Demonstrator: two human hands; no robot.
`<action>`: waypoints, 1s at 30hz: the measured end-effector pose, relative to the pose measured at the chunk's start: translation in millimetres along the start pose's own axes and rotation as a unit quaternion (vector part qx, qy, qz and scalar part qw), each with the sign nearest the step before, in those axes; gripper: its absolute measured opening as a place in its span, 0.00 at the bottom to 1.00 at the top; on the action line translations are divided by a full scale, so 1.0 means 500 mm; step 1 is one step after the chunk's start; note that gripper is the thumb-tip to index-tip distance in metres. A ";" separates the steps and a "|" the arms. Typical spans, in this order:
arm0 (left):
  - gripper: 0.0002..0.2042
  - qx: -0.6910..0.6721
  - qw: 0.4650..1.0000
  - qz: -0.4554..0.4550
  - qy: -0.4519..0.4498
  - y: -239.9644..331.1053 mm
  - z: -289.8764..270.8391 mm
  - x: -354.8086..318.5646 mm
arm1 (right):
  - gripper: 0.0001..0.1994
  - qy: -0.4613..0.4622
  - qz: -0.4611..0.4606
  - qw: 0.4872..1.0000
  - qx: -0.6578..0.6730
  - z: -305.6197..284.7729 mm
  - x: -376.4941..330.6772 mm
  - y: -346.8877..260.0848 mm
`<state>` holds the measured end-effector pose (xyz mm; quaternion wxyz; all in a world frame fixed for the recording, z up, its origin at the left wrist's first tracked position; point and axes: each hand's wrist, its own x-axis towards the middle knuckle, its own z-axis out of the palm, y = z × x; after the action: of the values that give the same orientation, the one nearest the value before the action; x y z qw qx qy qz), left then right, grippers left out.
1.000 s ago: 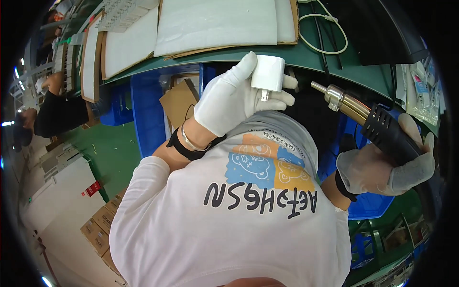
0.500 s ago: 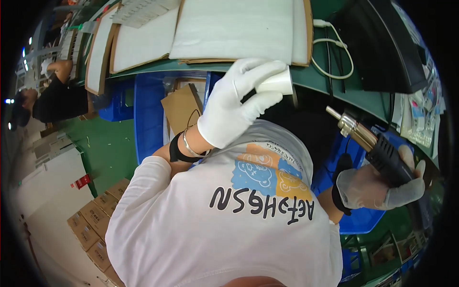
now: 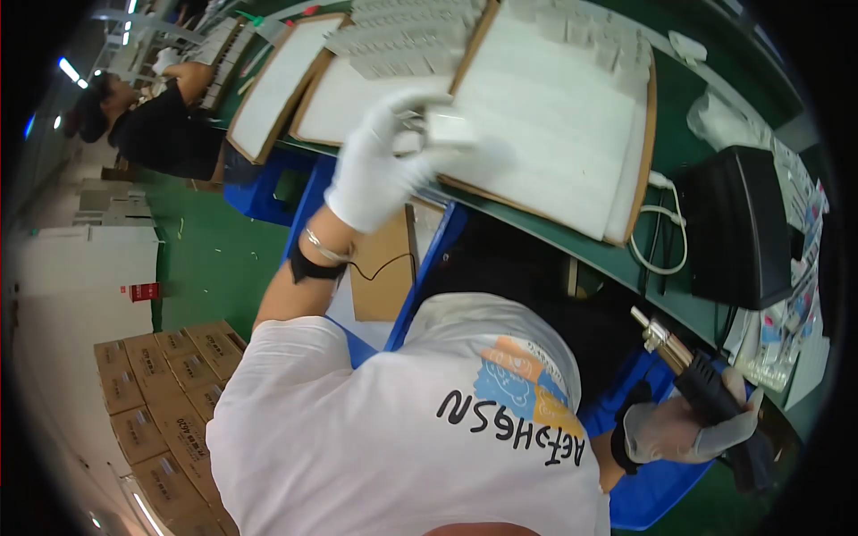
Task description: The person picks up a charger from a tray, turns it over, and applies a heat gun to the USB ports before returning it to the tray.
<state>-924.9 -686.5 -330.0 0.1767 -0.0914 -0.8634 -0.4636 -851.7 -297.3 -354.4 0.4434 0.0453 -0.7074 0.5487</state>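
My left hand (image 3: pixel 365 174), in a white glove, is raised over the front edge of the workbench. Its fingers are closed round a small glossy white box-like piece (image 3: pixel 451 130), blurred by motion; I cannot make out its exact kind. Low at the right, my right hand (image 3: pixel 675 431) wears a thin, see-through glove and grips the black handle of a hot air gun (image 3: pixel 706 386). The gun's metal nozzle tilts up and to the left, well apart from the white piece.
Boards with white foam tops (image 3: pixel 554 116) cover the bench; rows of small clear-white pieces (image 3: pixel 402 40) stand on them. A black device (image 3: pixel 742 228) and a white cable (image 3: pixel 663 241) lie right. Blue bins (image 3: pixel 313 214) sit below. A co-worker (image 3: pixel 165 129) works far left; cartons (image 3: pixel 170 384) are stacked behind.
My left hand has carried the white piece leftward, over by the foam boards. The right hand still grips the hot air gun, now lower in view. The whole view has swung.
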 end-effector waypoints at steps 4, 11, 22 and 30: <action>0.24 0.161 0.985 -0.040 0.053 -0.119 -0.207 0.090 | 0.22 0.067 0.114 0.991 -0.017 -0.016 -0.016 0.011; 0.23 0.339 0.932 -0.109 -0.072 -0.266 -0.296 0.196 | 0.26 -0.063 -0.139 0.934 -0.323 0.016 0.014 -0.030; 0.20 0.261 0.962 -0.076 -0.037 -0.199 -0.254 0.223 | 0.31 -0.082 -0.139 0.951 -0.264 0.011 0.019 -0.028; 0.18 0.282 0.948 0.105 -0.107 -0.028 0.051 0.384 | 0.29 -0.120 -0.169 0.933 -0.294 0.018 0.028 -0.028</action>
<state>-1111.8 -674.1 -278.6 0.1494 -0.1774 -0.9582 -0.1677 -857.4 -304.3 -334.6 0.4348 0.0970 -0.8670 0.2233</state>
